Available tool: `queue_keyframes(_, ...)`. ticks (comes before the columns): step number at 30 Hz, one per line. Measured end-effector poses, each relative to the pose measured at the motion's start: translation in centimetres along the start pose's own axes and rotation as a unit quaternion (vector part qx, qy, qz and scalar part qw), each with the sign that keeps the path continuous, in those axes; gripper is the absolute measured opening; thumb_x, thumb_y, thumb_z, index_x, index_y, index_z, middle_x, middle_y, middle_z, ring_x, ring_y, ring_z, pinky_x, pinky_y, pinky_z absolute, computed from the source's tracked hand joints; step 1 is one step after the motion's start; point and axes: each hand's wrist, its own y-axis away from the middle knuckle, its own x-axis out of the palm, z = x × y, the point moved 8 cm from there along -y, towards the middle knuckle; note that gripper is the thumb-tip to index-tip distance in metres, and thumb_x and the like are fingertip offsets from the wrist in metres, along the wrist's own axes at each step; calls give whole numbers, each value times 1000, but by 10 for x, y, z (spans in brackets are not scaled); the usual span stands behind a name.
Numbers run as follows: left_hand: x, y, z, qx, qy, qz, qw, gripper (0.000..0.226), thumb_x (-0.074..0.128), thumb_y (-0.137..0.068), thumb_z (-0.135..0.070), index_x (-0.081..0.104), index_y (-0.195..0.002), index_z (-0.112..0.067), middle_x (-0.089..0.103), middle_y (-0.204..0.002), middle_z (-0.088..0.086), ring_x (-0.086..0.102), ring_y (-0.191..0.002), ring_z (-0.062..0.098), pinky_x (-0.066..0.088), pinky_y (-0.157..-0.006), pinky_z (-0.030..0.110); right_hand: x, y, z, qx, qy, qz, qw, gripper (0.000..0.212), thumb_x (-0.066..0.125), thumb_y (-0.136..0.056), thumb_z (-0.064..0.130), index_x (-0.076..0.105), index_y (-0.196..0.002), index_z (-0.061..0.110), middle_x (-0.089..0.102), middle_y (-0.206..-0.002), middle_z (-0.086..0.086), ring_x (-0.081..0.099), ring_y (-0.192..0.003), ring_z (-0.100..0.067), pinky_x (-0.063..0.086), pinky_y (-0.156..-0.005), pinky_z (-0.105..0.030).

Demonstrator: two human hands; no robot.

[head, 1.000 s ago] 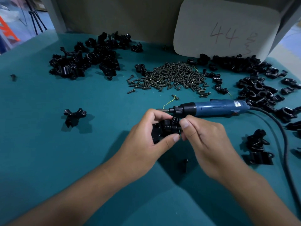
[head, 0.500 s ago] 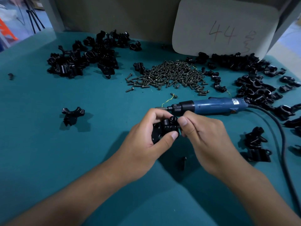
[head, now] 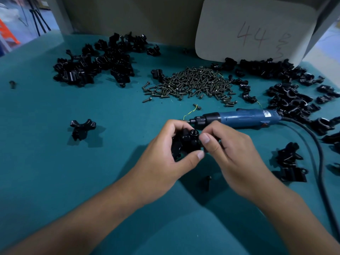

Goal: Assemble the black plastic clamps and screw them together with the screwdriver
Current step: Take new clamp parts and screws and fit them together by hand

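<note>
While both hands meet above the teal work mat (head: 55, 172), the left hand (head: 165, 162) grips a black plastic clamp assembly (head: 185, 142), fingers curled over its top and thumb pressed under its lower edge; the right hand (head: 233, 159) pinches the clamp's right side between thumb and curled forefinger; the clamp sits between the two hands at mid-frame, lifted off the mat, with a round socket facing up toward the camera; its long axis cannot be told, since the fingers hide most of it. Just behind the hands lies the blue electric screwdriver (head: 244, 118), its long axis running left to right, bit pointing left and its black cable (head: 320, 162) curving off to the right and down; beyond it spreads a heap of small dark metal screws (head: 195, 83); piles of loose black clamp halves (head: 95, 65) lie at far left and far right; one single black clamp piece (head: 81, 127) rests alone on the left; a lone dark screw (head: 207, 182) lies on the mat below the hands.
</note>
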Motion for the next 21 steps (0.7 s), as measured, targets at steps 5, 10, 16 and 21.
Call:
queue_keyframes(5, -2, -2, 1, -1, -8, -6, 1000, 44, 77, -77, -39, 53, -114, -36, 68, -109, -10, 67, -107, 18, 53, -97, 47, 2, 2, -1, -9, 11, -17, 1000, 30, 39, -105, 47, 51, -87, 28, 53, -86, 12, 50, -76, 3, 34, -65, -6)
queue_keyframes(10, -8, -2, 5, -13, 12, -41, 999, 49, 82, -70, -43, 56, -112, -37, 72, -108, -9, 69, -104, 12, 53, -98, 46, 2, 3, -7, 28, -8, -18, 999, 18, 42, -101, 49, 50, -94, 35, 55, -95, 19, 54, -85, 2, 37, -70, -7)
queue_keyframes(16, -17, -4, -5, 23, 46, -88, 995, 44, 88, -70, -21, 67, -107, -30, 75, -104, -11, 71, -98, 6, 52, -86, 17, 0, 1, -13, 71, -155, -14, 985, 15, 54, -94, 51, 58, -91, 36, 63, -85, 13, 56, -75, -6, 43, -67, -24)
queue_keyframes(21, -16, -4, -12, 37, 63, -71, 995, 43, 87, -72, -19, 70, -110, -23, 76, -106, -8, 72, -98, 7, 51, -86, 15, 6, 0, -19, 95, -231, 1, 968, 35, 52, -92, 57, 55, -78, 24, 59, -69, 8, 51, -64, -10, 45, -60, -31)
